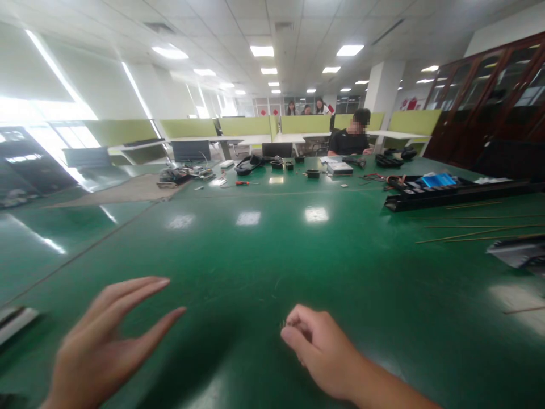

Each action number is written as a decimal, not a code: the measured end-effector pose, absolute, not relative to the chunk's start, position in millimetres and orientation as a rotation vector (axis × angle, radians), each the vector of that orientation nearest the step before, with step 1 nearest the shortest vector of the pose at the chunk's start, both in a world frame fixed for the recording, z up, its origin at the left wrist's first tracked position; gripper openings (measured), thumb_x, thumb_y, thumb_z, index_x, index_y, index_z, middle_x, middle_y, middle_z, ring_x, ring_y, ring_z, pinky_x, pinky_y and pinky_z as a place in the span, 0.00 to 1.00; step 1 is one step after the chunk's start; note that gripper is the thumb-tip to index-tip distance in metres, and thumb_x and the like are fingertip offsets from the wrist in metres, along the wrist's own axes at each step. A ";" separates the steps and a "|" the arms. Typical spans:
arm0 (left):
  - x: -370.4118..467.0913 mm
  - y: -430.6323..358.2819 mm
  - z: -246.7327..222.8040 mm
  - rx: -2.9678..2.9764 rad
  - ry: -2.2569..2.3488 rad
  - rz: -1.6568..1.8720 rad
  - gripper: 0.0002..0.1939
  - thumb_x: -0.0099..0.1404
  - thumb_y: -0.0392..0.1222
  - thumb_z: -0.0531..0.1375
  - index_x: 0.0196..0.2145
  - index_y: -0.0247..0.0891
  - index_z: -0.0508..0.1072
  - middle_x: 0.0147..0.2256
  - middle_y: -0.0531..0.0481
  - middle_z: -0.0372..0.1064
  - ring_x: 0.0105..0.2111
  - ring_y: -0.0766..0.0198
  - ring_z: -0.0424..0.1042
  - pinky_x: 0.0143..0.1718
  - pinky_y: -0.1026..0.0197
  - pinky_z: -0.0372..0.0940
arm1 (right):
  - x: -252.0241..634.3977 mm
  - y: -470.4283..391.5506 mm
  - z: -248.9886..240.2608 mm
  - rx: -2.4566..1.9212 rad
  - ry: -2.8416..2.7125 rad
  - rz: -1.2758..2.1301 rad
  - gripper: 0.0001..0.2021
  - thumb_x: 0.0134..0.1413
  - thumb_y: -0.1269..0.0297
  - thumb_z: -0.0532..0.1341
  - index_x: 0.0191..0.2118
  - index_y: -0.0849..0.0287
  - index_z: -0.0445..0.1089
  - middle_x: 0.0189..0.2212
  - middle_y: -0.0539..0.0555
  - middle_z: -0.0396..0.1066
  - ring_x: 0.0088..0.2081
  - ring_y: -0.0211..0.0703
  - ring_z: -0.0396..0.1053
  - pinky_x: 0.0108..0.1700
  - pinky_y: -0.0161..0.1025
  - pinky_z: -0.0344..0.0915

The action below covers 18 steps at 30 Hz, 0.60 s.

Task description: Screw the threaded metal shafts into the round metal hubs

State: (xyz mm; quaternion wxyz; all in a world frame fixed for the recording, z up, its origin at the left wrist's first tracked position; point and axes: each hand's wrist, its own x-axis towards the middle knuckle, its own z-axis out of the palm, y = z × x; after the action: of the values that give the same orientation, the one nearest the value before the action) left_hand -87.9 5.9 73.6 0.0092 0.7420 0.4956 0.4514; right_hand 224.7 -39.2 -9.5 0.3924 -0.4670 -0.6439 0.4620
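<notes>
Green tbl (238, 255); L hand (96, 346), thumb & fingers wide apart, empty; R hand (327, 355) fingers curled in, can't tell contents.

An open-plan office: low lime-green rectangular partitions (244, 125) stand along white flat-topped desks (292, 138) beneath bright rectangular ceiling lights (262, 51).

Over the green table (255, 255), your left hand (96, 346) opens, thumb apart; your right hand (326, 349) curls its fingers thumbward.
</notes>
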 end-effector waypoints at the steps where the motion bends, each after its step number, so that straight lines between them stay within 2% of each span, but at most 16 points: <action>1: -77.6 10.4 68.4 2.427 1.410 1.331 0.23 0.54 0.47 0.74 0.48 0.56 0.77 0.47 0.55 0.75 0.47 0.54 0.73 0.58 0.52 0.68 | 224.2 -39.6 -9.3 -1.170 -1.629 1.191 0.10 0.65 0.58 0.59 0.35 0.58 0.69 0.21 0.46 0.65 0.24 0.36 0.63 0.27 0.32 0.54; 5: -25.3 18.9 45.9 2.552 0.926 1.000 0.25 0.59 0.43 0.70 0.54 0.53 0.76 0.49 0.46 0.77 0.49 0.50 0.75 0.53 0.51 0.71 | 222.0 -40.1 -9.7 -1.085 -1.621 1.238 0.08 0.62 0.60 0.62 0.37 0.59 0.72 0.21 0.45 0.66 0.23 0.35 0.63 0.26 0.31 0.55; 9: 13.0 14.3 32.8 2.360 0.600 0.882 0.18 0.66 0.35 0.64 0.50 0.54 0.79 0.43 0.46 0.80 0.44 0.52 0.78 0.51 0.47 0.73 | 219.0 -38.6 -11.2 -0.931 -1.571 1.350 0.15 0.65 0.55 0.59 0.30 0.59 0.68 0.19 0.45 0.64 0.21 0.35 0.62 0.26 0.31 0.57; 13: 24.8 7.4 30.2 2.148 0.586 0.954 0.15 0.65 0.36 0.66 0.47 0.54 0.81 0.39 0.46 0.81 0.41 0.51 0.79 0.47 0.45 0.74 | 216.2 -37.3 -13.8 -0.807 -1.501 1.455 0.22 0.65 0.44 0.57 0.32 0.59 0.67 0.17 0.45 0.62 0.18 0.34 0.59 0.24 0.31 0.56; 18: 24.6 -4.3 33.9 1.975 0.708 1.022 0.09 0.64 0.39 0.68 0.41 0.51 0.83 0.35 0.47 0.80 0.38 0.56 0.79 0.41 0.57 0.75 | 216.3 -37.7 -17.9 -0.786 -1.478 1.482 0.27 0.63 0.37 0.55 0.29 0.59 0.65 0.18 0.46 0.64 0.20 0.34 0.61 0.25 0.31 0.58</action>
State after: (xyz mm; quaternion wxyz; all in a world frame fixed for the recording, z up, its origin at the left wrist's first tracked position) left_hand 24.6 -4.3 33.9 0.3929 0.7782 0.2790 0.4028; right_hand 216.3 -37.7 -17.9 0.4377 -0.3160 -0.5945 0.5959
